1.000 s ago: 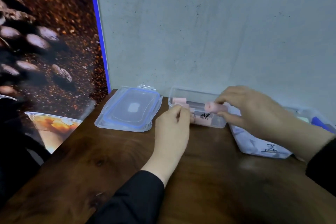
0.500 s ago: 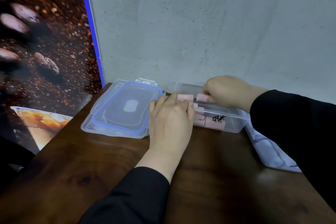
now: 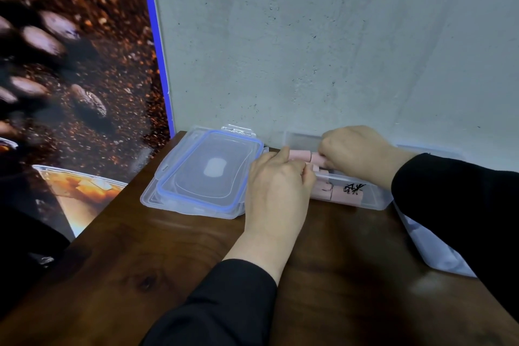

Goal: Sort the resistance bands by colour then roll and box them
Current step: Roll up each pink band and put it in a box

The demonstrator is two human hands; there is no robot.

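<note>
— Where's your left hand (image 3: pixel 276 185)?

— Out in front of me, back of the hand up, fingers curled forward, black sleeve running back toward my chest.

— And the right hand (image 3: pixel 355 153)?

— Reaching in from the right, knuckles up, fingertips bent down and pinching. It sits just past my left, the two nearly touching.

— What's the left gripping?

— Can't tell; its fingertips are hidden.
</note>
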